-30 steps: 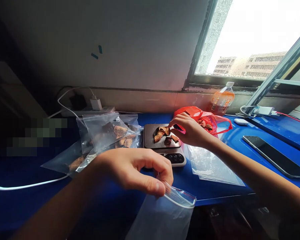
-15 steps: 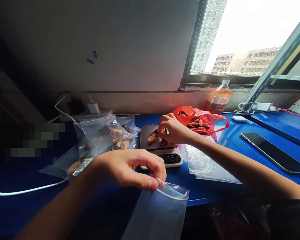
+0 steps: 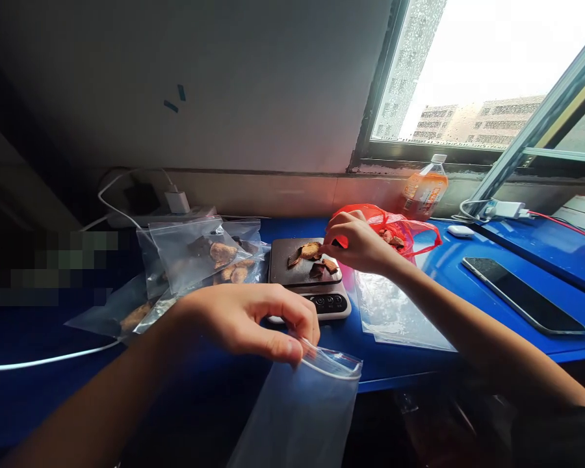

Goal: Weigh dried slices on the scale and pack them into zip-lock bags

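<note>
One white cable (image 3: 53, 366) crosses the far left of the blue table (image 3: 394, 364). Right of it lie at least three filled bags (image 3: 188, 253), clear and overlapping, with brown slices inside; the left forearm covers part of the near ones. One white charger (image 3: 177, 201) stands in the power strip behind them.

Next comes the left hand (image 3: 258, 322), nearly closed, thumb against bent forefinger, pinching one zip bag (image 3: 307, 403) by its mouth. That bag hangs below the hand, in front of the table's edge. The hand blocks the near left part of the one scale (image 3: 297, 276), just right of the filled bags.

On its plate, beyond the left hand, lie at least three slices (image 3: 311, 251): a big pale-faced one, then a dark one and a small reddish one nearer. The right hand (image 3: 358, 240) sits at their right, thumb and fingers bent close together at the big slice's edge; whether it grips that slice I cannot tell.

Behind this hand, partly hidden by it, is one red bag (image 3: 412, 231) with more slices. At least two flat bags (image 3: 400, 309) overlap below the right forearm. Farther right come one bottle (image 3: 425, 188) by the wall, one white case (image 3: 461, 231) and one phone (image 3: 524, 296).
</note>
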Demonstrator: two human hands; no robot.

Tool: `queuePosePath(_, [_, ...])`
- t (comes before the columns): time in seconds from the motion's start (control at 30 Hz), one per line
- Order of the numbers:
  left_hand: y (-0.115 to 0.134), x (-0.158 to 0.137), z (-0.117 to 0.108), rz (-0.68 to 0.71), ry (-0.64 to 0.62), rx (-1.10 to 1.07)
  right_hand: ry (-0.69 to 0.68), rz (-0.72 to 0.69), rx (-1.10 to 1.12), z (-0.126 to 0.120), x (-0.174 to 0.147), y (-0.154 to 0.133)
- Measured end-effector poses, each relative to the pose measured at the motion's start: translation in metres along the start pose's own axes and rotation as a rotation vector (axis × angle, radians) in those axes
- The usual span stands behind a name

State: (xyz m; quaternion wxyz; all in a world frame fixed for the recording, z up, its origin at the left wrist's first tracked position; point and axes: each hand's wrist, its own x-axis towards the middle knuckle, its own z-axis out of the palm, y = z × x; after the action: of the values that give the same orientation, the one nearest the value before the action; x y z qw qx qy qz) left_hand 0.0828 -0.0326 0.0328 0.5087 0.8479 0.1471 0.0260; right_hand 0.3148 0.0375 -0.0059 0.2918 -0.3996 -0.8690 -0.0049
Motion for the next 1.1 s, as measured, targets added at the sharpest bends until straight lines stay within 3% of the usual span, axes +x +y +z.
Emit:
queuePosePath(0.2, [0.0, 0.0, 0.0, 0.041, 0.011, 0.027, -0.04, -0.033, -0.004, 0.003, -0.012, -0.005])
queuePosePath(0.43, [0.002, -0.003, 0.001, 0.057, 0.022, 0.015, -0.294, -0.085, 0.033, -0.013, -0.03, -0.007])
queuePosePath(0.77, [0.003, -0.003, -0.001, 0.037, -0.012, 0.022, -0.239, -0.089, -0.116, -0.008, -0.031, -0.011])
queuePosePath(0.93, [0.002, -0.002, 0.0, 0.03, -0.01, 0.033, -0.286, -0.114, -0.216, -0.008, -0.026, -0.011])
queuePosePath(1.1, [0.003, -0.002, 0.0, 0.038, 0.002, 0.033, -0.161, -0.086, -0.16, -0.007, -0.028, -0.007])
